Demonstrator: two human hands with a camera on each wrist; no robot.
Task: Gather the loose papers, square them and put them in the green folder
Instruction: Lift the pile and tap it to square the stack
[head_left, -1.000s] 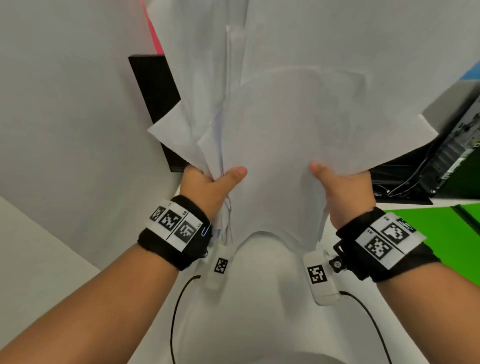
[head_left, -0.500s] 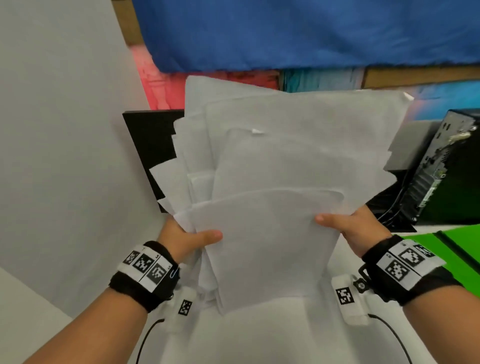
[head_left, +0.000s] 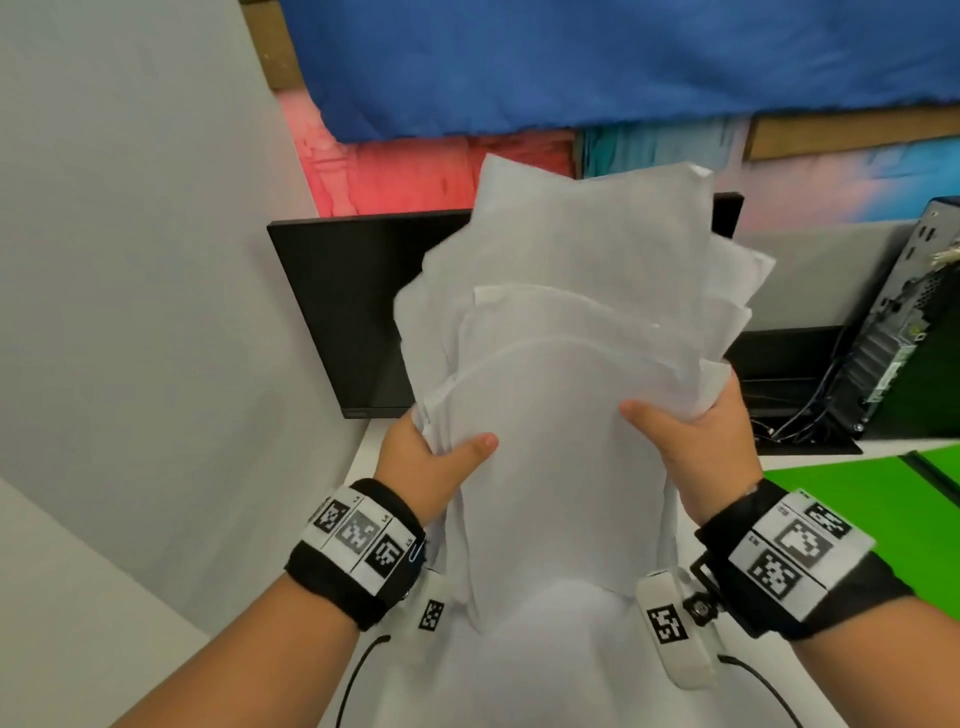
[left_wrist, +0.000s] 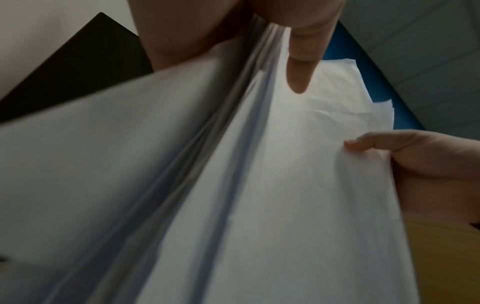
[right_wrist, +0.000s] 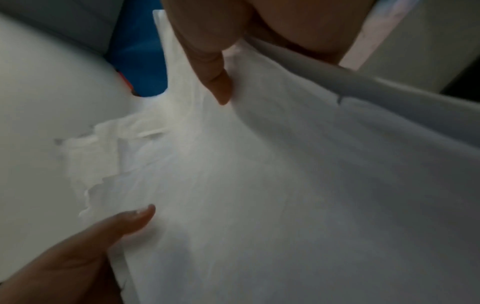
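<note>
A loose bundle of white papers (head_left: 561, 364) stands upright above the white table, its sheets staggered and uneven at the top. My left hand (head_left: 431, 462) grips the bundle's left edge, thumb on the front sheet. My right hand (head_left: 696, 441) grips the right edge the same way. The left wrist view shows the papers (left_wrist: 259, 185) edge-on with my left thumb (left_wrist: 301, 67) pressed on them. In the right wrist view the papers (right_wrist: 285, 185) fill the picture under my right thumb (right_wrist: 218, 82). The green folder (head_left: 857, 499) lies on the table at the right.
A black monitor (head_left: 353, 296) stands behind the papers. A black computer case (head_left: 898, 332) with cables sits at the back right. A grey partition wall (head_left: 130, 260) closes off the left. The white table (head_left: 545, 675) lies below my hands.
The bundle has come down from close to my face to chest height, and my hands have moved nearer together on its sides. The sheets have slid closer into one pile.
</note>
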